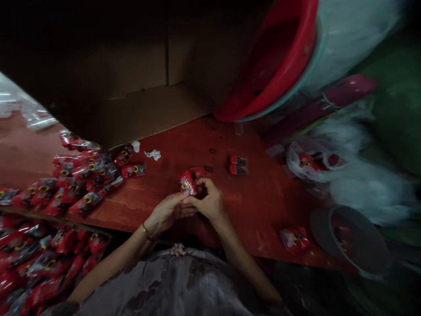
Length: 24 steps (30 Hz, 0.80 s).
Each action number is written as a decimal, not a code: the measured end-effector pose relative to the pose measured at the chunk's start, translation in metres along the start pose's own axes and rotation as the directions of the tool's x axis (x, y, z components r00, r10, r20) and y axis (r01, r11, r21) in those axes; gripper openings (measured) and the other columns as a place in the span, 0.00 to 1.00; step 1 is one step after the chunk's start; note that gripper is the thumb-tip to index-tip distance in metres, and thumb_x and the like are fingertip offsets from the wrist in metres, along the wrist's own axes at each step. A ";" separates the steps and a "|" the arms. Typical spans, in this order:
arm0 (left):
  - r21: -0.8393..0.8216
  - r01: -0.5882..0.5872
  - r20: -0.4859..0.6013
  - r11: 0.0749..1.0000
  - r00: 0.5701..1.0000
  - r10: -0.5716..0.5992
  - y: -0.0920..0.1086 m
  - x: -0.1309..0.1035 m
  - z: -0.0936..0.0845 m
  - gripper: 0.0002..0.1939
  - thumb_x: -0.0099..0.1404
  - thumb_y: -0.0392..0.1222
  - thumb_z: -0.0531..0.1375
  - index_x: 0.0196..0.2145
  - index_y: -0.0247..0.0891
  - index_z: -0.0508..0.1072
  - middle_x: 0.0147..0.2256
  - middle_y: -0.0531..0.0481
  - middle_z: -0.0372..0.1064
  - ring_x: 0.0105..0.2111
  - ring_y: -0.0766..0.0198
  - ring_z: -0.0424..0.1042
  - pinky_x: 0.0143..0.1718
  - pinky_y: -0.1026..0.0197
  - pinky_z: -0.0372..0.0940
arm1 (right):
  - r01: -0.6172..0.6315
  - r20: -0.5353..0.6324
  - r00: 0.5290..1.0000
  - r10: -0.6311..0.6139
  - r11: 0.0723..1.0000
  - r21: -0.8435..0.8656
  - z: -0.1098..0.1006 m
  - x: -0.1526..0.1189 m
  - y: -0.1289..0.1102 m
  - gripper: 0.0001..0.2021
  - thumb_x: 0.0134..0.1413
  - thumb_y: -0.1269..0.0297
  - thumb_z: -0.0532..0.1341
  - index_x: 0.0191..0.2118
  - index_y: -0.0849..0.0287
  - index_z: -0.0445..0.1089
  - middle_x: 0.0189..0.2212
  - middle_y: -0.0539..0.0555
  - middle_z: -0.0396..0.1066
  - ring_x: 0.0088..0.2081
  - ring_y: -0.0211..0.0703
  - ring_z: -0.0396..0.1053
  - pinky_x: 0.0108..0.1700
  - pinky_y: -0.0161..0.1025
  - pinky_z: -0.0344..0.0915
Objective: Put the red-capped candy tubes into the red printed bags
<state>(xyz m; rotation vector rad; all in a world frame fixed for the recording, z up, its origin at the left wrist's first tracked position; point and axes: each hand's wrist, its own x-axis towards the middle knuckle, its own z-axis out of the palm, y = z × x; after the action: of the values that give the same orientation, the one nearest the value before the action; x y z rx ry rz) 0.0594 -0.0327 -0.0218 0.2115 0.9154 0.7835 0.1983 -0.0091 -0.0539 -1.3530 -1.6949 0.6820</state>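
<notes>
Above the red-brown table, both hands meet at a small red packet [187,183] with a clear wrapper. My left hand [167,211], with a gold bracelet at the wrist, pinches its lower edge. My right hand [209,199] grips the packet's right side with thumb and fingers. Just behind the held packet, another red piece [198,171] lies on the table, partly hidden. To the right of my hands sits a clear-wrapped pair of red-and-dark items [237,165]. Fine detail of the packet is blurred.
Red packets are piled on the left [74,184] and in a box [49,259] at lower left. A large cardboard box [141,109] and a red basin [296,66] stand behind. Right are a purple-red cylinder [348,92], plastic bags [368,188] and a grey container [358,241].
</notes>
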 end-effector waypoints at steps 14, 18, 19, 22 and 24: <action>0.174 -0.570 -0.412 0.803 0.698 0.585 0.055 -0.015 -0.029 0.14 0.58 0.50 0.61 0.37 0.38 0.74 0.40 0.45 0.75 0.41 0.59 0.74 0.47 0.58 0.65 | -0.041 -0.072 0.997 -0.009 0.749 -0.662 -0.060 0.010 0.081 0.20 0.60 0.56 0.51 0.52 0.62 0.65 0.53 0.65 0.64 0.58 0.61 0.55 0.55 0.62 0.53; 0.804 -0.479 0.089 0.352 0.683 0.725 0.029 0.024 0.005 0.13 0.52 0.42 0.66 0.38 0.42 0.78 0.49 0.44 0.71 0.55 0.50 0.64 0.59 0.52 0.52 | -0.015 -0.086 0.995 -0.052 0.767 -0.642 -0.051 -0.010 0.069 0.18 0.60 0.55 0.52 0.50 0.60 0.66 0.52 0.63 0.65 0.57 0.59 0.56 0.56 0.62 0.52; 0.867 -0.461 0.200 0.188 0.668 0.717 0.026 0.035 0.010 0.13 0.52 0.40 0.65 0.38 0.43 0.78 0.53 0.45 0.67 0.59 0.49 0.58 0.61 0.49 0.46 | -0.012 -0.103 0.992 -0.069 0.774 -0.633 -0.050 -0.012 0.066 0.18 0.60 0.55 0.52 0.50 0.60 0.66 0.52 0.64 0.65 0.57 0.58 0.57 0.56 0.61 0.53; 0.916 -0.375 0.374 -0.141 0.673 0.638 0.023 0.063 0.013 0.13 0.54 0.39 0.63 0.39 0.45 0.78 0.58 0.44 0.61 0.63 0.46 0.49 0.63 0.41 0.36 | 0.014 -0.138 0.983 -0.122 0.797 -0.604 -0.050 -0.016 0.061 0.16 0.60 0.57 0.52 0.47 0.61 0.67 0.51 0.64 0.66 0.56 0.56 0.59 0.55 0.58 0.56; 0.917 -0.321 0.399 -0.238 0.690 0.604 0.022 0.072 0.009 0.11 0.56 0.40 0.62 0.39 0.46 0.78 0.57 0.44 0.63 0.63 0.45 0.48 0.62 0.39 0.35 | 0.037 -0.142 0.979 -0.147 0.813 -0.582 -0.049 -0.017 0.058 0.14 0.60 0.58 0.53 0.44 0.60 0.68 0.50 0.64 0.67 0.56 0.55 0.60 0.54 0.56 0.57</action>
<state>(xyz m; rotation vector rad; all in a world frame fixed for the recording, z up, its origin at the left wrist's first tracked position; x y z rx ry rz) 0.0805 0.0343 -0.0515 2.0466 1.5313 0.6792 0.2709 -0.0140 -0.0816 -1.6655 -1.8790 -0.0420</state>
